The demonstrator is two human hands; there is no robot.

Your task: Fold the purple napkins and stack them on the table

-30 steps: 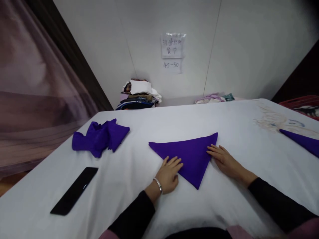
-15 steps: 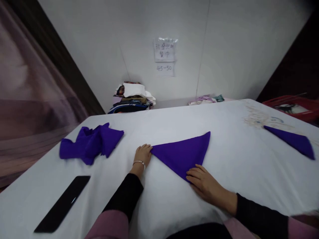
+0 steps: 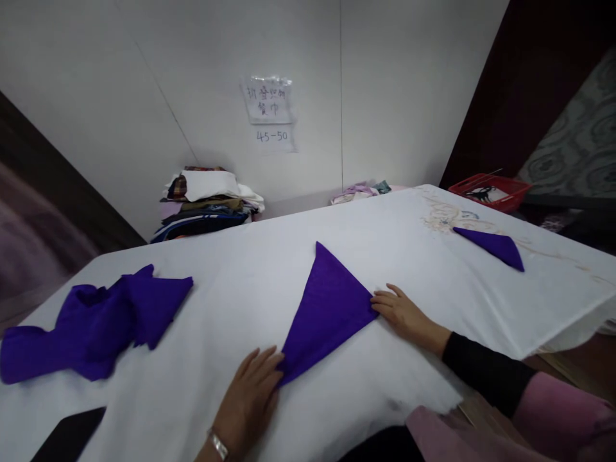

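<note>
A purple cloth napkin (image 3: 327, 314), folded into a triangle, lies on the white tablecloth in front of me. My left hand (image 3: 253, 391), with a bracelet at the wrist, holds its near left corner; the fingers cover that corner and the thumb is mostly hidden. At the right corner, my right hand (image 3: 402, 314) rests its fingertips on the cloth, fingers stretched out and a little apart. The napkin's third corner points away from me. Farther right lies a second folded purple napkin (image 3: 493, 247), narrow and pointed.
A crumpled heap of purple cloth (image 3: 96, 327) lies on the left, with a black flat object (image 3: 70, 436) nearer me. Stacked clothes (image 3: 206, 202) stand behind the table (image 3: 231, 256). A red basket (image 3: 510, 196) sits at the far right, and paper signs (image 3: 269, 115) hang on the wall.
The triangular napkin has turned: its left corner came toward me with my left hand, its right corner moved away with my right hand. My view has swung to the right.
</note>
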